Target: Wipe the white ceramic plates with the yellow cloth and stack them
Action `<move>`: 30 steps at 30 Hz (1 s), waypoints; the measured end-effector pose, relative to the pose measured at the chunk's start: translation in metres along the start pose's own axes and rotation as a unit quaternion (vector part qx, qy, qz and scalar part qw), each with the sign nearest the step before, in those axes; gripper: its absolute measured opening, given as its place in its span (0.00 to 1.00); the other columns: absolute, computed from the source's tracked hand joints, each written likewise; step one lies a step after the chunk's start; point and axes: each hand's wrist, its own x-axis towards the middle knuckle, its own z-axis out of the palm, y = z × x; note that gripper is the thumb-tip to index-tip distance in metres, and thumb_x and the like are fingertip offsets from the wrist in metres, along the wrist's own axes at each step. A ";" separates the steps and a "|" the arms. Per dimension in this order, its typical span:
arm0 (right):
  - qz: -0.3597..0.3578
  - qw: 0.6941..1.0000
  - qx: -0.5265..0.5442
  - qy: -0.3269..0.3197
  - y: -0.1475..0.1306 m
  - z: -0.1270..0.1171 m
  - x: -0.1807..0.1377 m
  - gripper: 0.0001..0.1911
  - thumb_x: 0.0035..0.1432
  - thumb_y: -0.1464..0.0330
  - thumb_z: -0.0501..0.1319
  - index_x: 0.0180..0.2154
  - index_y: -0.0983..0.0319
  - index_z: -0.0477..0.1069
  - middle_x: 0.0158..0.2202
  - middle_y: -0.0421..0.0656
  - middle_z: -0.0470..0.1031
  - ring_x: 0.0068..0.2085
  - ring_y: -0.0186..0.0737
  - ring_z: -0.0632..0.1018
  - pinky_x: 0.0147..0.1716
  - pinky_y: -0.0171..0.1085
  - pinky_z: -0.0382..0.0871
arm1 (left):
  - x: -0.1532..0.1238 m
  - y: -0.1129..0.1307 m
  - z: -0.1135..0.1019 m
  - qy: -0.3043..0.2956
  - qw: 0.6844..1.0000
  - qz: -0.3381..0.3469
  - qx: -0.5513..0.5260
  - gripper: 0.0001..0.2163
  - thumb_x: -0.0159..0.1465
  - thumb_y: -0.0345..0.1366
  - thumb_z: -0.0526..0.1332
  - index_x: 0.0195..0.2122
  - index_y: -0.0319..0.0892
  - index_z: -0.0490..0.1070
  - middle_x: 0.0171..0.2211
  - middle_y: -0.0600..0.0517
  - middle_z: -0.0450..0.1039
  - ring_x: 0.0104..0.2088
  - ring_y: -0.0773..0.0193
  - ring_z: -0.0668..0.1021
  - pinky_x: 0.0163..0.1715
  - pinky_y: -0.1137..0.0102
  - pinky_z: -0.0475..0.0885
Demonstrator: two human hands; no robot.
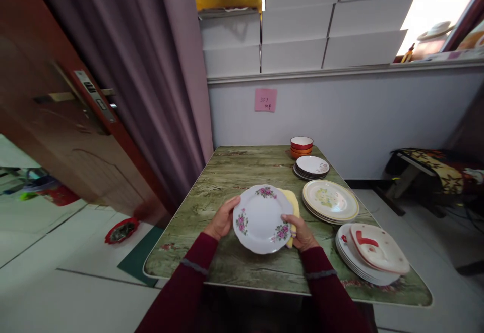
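Between my hands is a white plate (260, 222) with a scalloped rim and pink flower prints, tilted so that its face shows to me. My left hand (224, 218) grips its left edge, the fingers hidden behind it. On the right edge my right hand (302, 231) has its thumb over the rim and also holds a yellow cloth (290, 201), which sticks out behind the plate. Both hands are closed, over the near half of the green wood-patterned table (204, 184).
Down the table's right side stand stacked red and orange bowls (301, 146), dark-edged plates (313, 165), yellow-rimmed oval plates (330, 201), and white plates (346, 252) topped by a squarish red-patterned dish (380, 247). A wooden door (75, 121) stands left, beside a purple curtain (162, 70).
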 end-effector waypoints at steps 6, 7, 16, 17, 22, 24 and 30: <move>0.021 0.999 -0.013 -0.047 0.000 0.013 -0.009 0.29 0.41 0.71 0.71 0.49 0.63 0.72 0.37 0.45 0.83 0.36 0.49 0.84 0.35 0.43 0.80 | 0.013 0.025 0.017 -0.062 0.980 -0.124 0.144 0.09 0.52 0.36 0.72 0.28 0.35 0.80 0.23 0.45 0.80 0.20 0.62 0.76 0.21 0.72 0.67; 0.021 0.999 -0.008 -0.046 0.000 0.012 -0.010 0.28 0.42 0.71 0.71 0.48 0.64 0.73 0.37 0.45 0.83 0.37 0.49 0.84 0.36 0.43 0.80 | 0.013 0.022 0.018 -0.054 0.980 -0.123 0.148 0.09 0.52 0.36 0.72 0.28 0.35 0.80 0.23 0.46 0.80 0.19 0.63 0.76 0.20 0.72 0.66; -0.016 0.997 0.068 0.024 0.000 -0.010 0.000 0.21 0.46 0.58 0.69 0.42 0.61 0.76 0.37 0.45 0.83 0.44 0.52 0.82 0.48 0.49 0.77 | 0.018 -0.016 0.022 0.128 0.991 -0.018 0.024 0.12 0.51 0.39 0.72 0.31 0.35 0.78 0.25 0.46 0.80 0.23 0.62 0.78 0.26 0.70 0.71; -0.026 0.996 0.083 0.035 0.001 -0.011 0.002 0.21 0.46 0.58 0.69 0.42 0.60 0.76 0.38 0.45 0.83 0.45 0.52 0.82 0.50 0.50 0.76 | 0.019 -0.022 0.025 0.156 0.988 -0.001 0.006 0.12 0.51 0.39 0.72 0.31 0.35 0.78 0.25 0.47 0.79 0.23 0.62 0.78 0.26 0.70 0.71; -0.075 0.987 0.126 0.064 0.004 -0.014 0.005 0.19 0.47 0.58 0.69 0.42 0.56 0.76 0.37 0.39 0.83 0.44 0.48 0.82 0.51 0.48 0.75 | 0.025 -0.053 0.052 0.278 0.955 0.076 -0.067 0.12 0.55 0.40 0.68 0.33 0.36 0.76 0.27 0.48 0.80 0.26 0.62 0.79 0.30 0.69 0.73; -0.073 0.989 0.119 0.055 0.005 -0.011 0.004 0.18 0.46 0.60 0.70 0.39 0.58 0.76 0.33 0.39 0.83 0.38 0.46 0.82 0.45 0.46 0.78 | 0.028 -0.065 0.063 0.330 0.935 0.101 -0.087 0.11 0.60 0.41 0.64 0.37 0.37 0.75 0.32 0.46 0.81 0.31 0.61 0.81 0.33 0.68 0.75; -0.053 0.995 0.083 0.029 0.007 -0.003 0.001 0.12 0.47 0.64 0.68 0.34 0.63 0.75 0.26 0.40 0.81 0.26 0.42 0.80 0.29 0.42 0.78 | 0.013 -0.084 0.073 0.390 0.911 0.113 -0.079 0.10 0.66 0.38 0.58 0.45 0.41 0.71 0.42 0.46 0.80 0.38 0.65 0.81 0.38 0.72 0.75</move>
